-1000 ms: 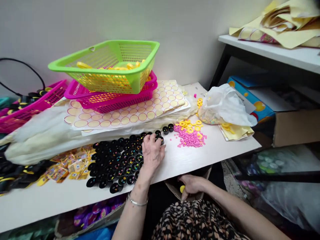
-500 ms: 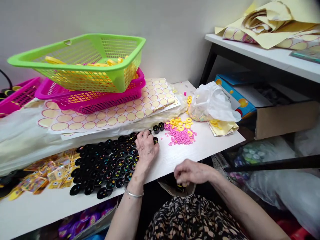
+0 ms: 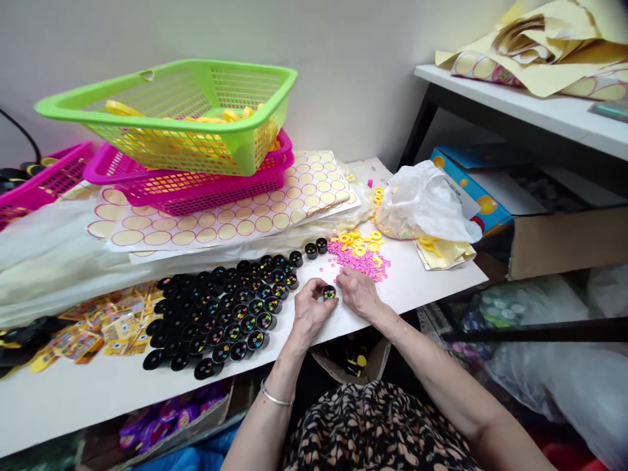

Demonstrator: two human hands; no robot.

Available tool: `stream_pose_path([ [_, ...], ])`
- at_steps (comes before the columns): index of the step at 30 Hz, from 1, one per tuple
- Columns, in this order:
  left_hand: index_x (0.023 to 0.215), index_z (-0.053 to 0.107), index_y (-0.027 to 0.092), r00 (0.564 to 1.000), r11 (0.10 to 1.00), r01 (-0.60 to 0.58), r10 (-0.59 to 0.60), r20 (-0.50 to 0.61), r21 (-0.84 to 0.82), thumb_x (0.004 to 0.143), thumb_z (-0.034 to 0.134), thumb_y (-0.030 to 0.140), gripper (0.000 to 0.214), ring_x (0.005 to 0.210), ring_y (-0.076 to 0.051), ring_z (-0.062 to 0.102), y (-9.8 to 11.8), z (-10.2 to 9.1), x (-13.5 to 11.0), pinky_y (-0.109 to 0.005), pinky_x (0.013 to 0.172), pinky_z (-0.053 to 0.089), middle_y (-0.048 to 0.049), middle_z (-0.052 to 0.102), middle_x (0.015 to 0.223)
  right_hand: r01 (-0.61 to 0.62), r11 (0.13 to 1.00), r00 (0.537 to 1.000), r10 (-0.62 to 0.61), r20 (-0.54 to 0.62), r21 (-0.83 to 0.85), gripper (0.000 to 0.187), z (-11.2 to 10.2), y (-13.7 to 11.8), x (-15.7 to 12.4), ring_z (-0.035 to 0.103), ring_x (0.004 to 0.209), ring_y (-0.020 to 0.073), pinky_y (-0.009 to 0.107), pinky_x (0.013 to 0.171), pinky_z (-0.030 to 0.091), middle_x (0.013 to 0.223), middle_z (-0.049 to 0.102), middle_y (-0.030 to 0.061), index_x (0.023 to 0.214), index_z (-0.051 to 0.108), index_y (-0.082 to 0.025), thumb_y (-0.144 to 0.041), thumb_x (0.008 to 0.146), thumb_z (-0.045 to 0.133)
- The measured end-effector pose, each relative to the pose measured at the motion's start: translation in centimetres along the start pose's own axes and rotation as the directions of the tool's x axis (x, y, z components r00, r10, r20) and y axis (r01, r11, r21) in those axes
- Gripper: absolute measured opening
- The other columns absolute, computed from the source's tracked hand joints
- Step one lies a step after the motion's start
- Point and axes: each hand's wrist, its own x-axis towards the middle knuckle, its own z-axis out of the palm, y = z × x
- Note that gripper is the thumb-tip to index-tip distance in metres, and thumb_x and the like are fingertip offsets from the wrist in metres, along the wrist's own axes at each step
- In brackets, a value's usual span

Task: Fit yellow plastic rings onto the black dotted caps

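My left hand [image 3: 313,309] grips a small black cup [image 3: 328,292] with colourful bits inside, between thumb and fingers at the table's front. Right beside it, my right hand [image 3: 362,292] has its fingers drawn together at the near edge of a pile of pink beads [image 3: 362,261]; whatever they pinch is hidden. Yellow rings [image 3: 360,242] lie on the back of that pile. To the left of my hands stand many black cups [image 3: 230,314] in rows, several with coloured bits in them. Two more black cups [image 3: 316,248] stand beside the beads.
A green basket [image 3: 245,147] with yellow parts sits on a pink basket [image 3: 196,196], over sticker sheets [image 3: 230,230]. A white plastic bag [image 3: 422,196] stands at the right. Below the table edge is a box [image 3: 377,356] of black and yellow parts.
My left hand has left the rows and moved right, now holding a black cup. My right hand has risen from above the box below the table to the pink beads.
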Motion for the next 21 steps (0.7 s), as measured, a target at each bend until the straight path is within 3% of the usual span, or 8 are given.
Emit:
stream_pose_path([
  [3,0.082,0.059,0.016,0.998,0.999,-0.018,0.015,-0.055,-0.046,0.057,0.068,0.018,0.027,0.065,-0.01,0.053,-0.7,0.1,-0.1,-0.023,0.063,0.043,0.0015,0.061,0.075,-0.005,1.0,1.0,0.005,-0.023,0.026,0.021,0.0,0.1,0.1,0.048,0.073,0.015,0.026,0.056,0.025,0.085,0.056,0.0048,0.083,0.059,-0.018,-0.019,0.087,0.039],
  [7,0.089,0.061,0.017,0.995,0.997,-0.068,0.065,-0.081,-0.043,0.056,0.073,0.022,0.035,0.069,-0.012,0.055,-1.8,0.4,-0.2,-0.025,0.067,0.045,-0.0009,0.063,0.08,-0.03,0.979,0.998,0.039,-0.041,0.202,0.018,-0.6,0.2,-0.3,0.051,0.077,0.014,0.024,0.061,0.031,0.087,0.056,0.0043,0.085,0.056,-0.017,-0.016,0.087,0.038],
  [10,0.085,0.062,0.017,0.989,0.992,-0.124,0.122,-0.08,-0.015,0.059,0.073,0.025,0.029,0.07,-0.013,0.056,-2.3,0.6,-0.2,-0.026,0.067,0.046,-0.0011,0.062,0.079,-0.063,0.969,0.997,0.048,0.067,0.241,0.015,-0.9,0.0,-0.8,0.053,0.076,0.0145,0.024,0.062,0.032,0.084,0.058,0.0033,0.083,0.056,-0.018,-0.016,0.085,0.041],
  [14,0.083,0.063,0.018,0.982,0.985,-0.175,0.174,-0.08,-0.009,0.06,0.073,0.027,0.027,0.072,-0.014,0.057,-2.7,0.8,-0.1,-0.027,0.067,0.047,-0.002,0.062,0.08,-0.102,0.983,0.983,0.076,0.168,0.152,0.016,-1.0,-0.4,-0.8,0.054,0.076,0.0164,0.025,0.063,0.032,0.084,0.061,0.0045,0.082,0.059,-0.018,-0.016,0.082,0.043],
  [18,0.084,0.063,0.018,0.979,0.981,-0.19,0.187,-0.084,-0.032,0.06,0.073,0.028,0.028,0.072,-0.015,0.057,-2.8,0.7,-0.2,-0.027,0.067,0.047,-0.0029,0.062,0.081,-0.159,0.955,0.982,0.127,0.142,0.249,0.018,-0.5,-0.1,-0.6,0.055,0.079,0.016,0.025,0.067,0.035,0.084,0.062,0.0051,0.079,0.062,-0.018,-0.017,0.081,0.044],
  [21,0.085,0.063,0.018,0.982,0.984,-0.171,0.167,-0.085,-0.043,0.058,0.074,0.024,0.029,0.073,-0.014,0.057,-2.7,0.6,-0.3,-0.027,0.068,0.048,-0.0022,0.062,0.082,-0.134,0.911,0.99,0.111,0.083,0.389,0.019,-0.1,0.6,-0.7,0.054,0.076,0.0148,0.024,0.069,0.037,0.078,0.061,0.0035,0.075,0.062,-0.017,-0.016,0.082,0.044],
])
